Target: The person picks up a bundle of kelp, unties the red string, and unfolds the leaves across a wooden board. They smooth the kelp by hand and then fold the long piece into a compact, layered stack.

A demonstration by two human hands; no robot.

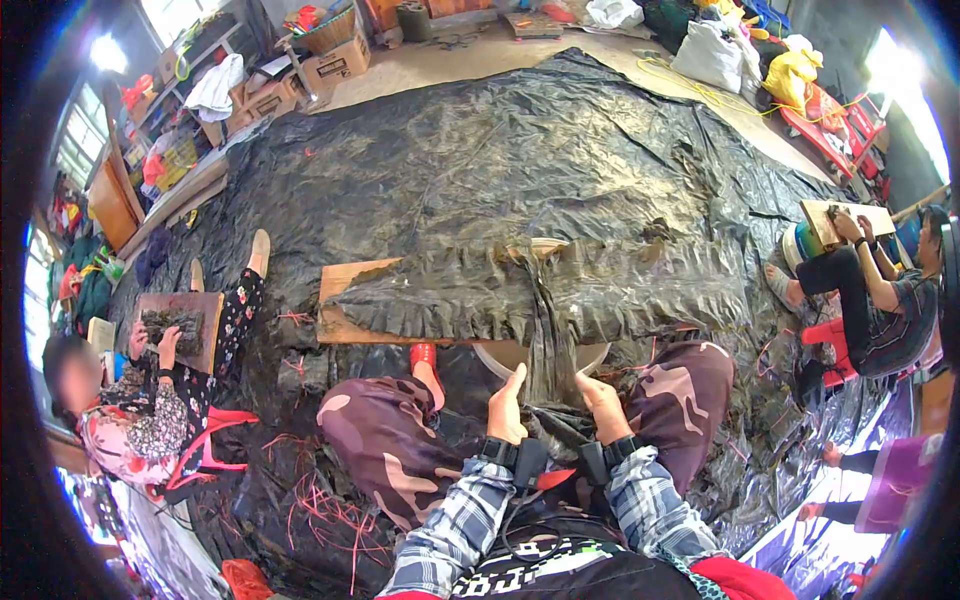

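Observation:
In the head view, a long dark brown-green, leaf-like sheet [450, 295] with ruffled edges lies flat across a wooden board [340, 285]. It resembles kelp or a big dried leaf. From the board's middle a narrow folded strip [545, 345] of similar stuff hangs toward me. My left hand [508, 408] is at the strip's left edge, thumb up, fingers partly hidden. At its right edge is my right hand [603, 408], curled with the thumb against the strip. Both hands appear closed on it. Beneath the board shows a pale round basin [500, 358], partly covered.
Black plastic sheeting [400, 170] covers the floor. A person [150, 410] at left and another [880, 290] at right handle dark pieces on boards. Red strings [325, 510] lie at lower left. Cardboard boxes [338, 62] and sacks [708, 52] stand along the back.

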